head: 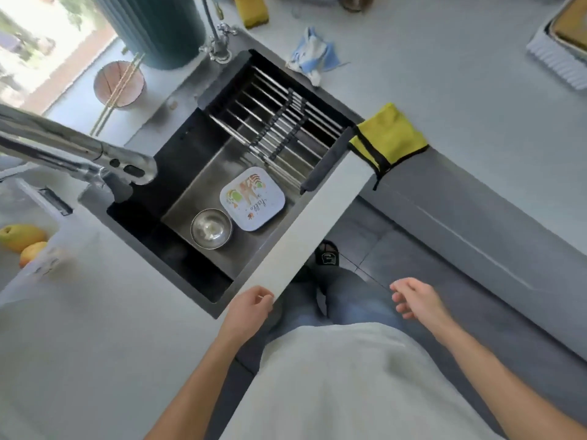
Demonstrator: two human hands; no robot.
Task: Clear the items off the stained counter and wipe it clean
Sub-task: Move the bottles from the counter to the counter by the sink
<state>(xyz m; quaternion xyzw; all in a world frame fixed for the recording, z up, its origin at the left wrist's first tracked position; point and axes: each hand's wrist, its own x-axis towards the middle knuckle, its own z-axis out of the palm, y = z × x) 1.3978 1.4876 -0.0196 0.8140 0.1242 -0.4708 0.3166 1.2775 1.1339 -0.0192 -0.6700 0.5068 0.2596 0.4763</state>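
A dark steel sink [178, 160] holds a square printed plate [252, 198] and a small steel bowl [211, 228]. A yellow cloth with black trim [389, 138] hangs over the counter's front edge, right of the sink. A blue-and-white cloth [313, 55] lies crumpled on the pale counter [428, 65] behind it. My left hand [251, 309] rests against the counter's front edge near the sink corner, fingers curled, holding nothing. My right hand [416, 300] hovers off the counter above the floor, fingers loosely apart and empty.
A roll-up drying rack [276, 125] spans the sink's far half. A chrome faucet [73, 150] juts in from the left. A bowl with chopsticks [119, 85], fruit [22, 238], a yellow sponge [251, 9] and a white tray [559, 49] sit around the counter.
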